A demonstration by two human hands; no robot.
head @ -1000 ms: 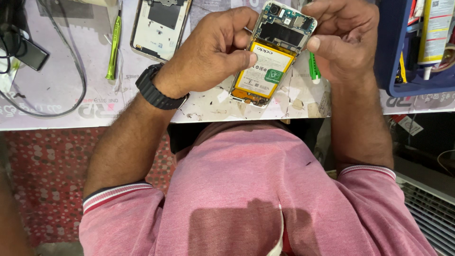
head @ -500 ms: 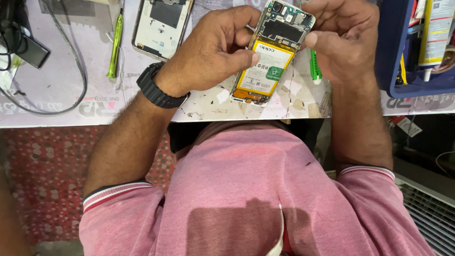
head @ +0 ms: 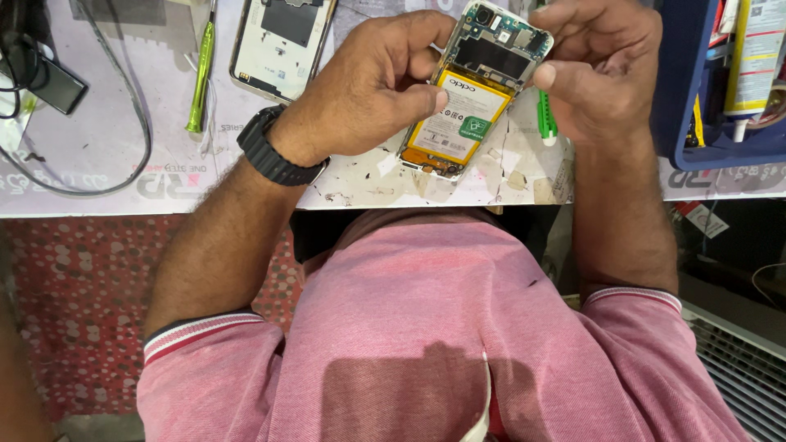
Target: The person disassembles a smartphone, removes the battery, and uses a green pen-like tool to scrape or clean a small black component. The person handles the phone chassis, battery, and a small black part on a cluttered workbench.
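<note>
Your left hand [head: 368, 94] and right hand [head: 602, 69] hold an opened phone [head: 473, 90] between them, tilted just above the desk [head: 123, 155], its back off and its yellow battery facing you. Your left grip pinches the phone's left edge, thumb pressed on the battery; your right grip pinches its right edge. A green tool [head: 545, 121] lies just under your right hand. Farther left lie a detached back cover [head: 278, 41] and a green screwdriver [head: 200, 69]. A blue tray [head: 696, 123] sits right.
</note>
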